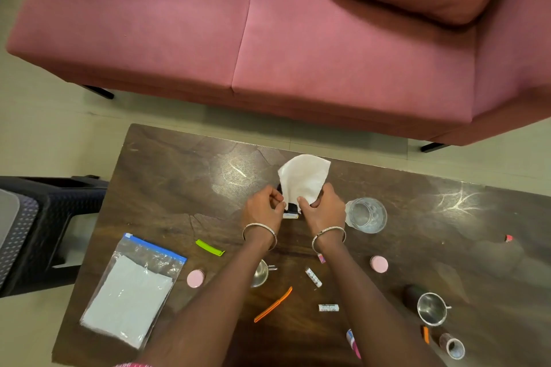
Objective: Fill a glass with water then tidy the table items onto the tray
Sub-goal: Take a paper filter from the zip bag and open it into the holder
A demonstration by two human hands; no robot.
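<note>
A white tissue (pixel 304 176) stands up over a small dark pack (pixel 290 209) at the middle of the dark wooden table (pixel 179 176). My left hand (pixel 264 207) pinches the tissue's left lower edge beside the pack. My right hand (pixel 323 208) grips the tissue's right lower edge. A clear glass (pixel 367 215) stands just right of my right hand; whether it holds water I cannot tell. No tray is in view.
On the table lie a zip bag with white sheets (pixel 131 289), green clip (pixel 209 248), orange clip (pixel 273 304), two pink lids (pixel 195 278) (pixel 379 264), steel cups (pixel 260 273) (pixel 431 308), small tubes (pixel 313 277), a tape roll (pixel 454 347). Pink sofa (pixel 268 39) beyond; dark stool (pixel 35 232) left.
</note>
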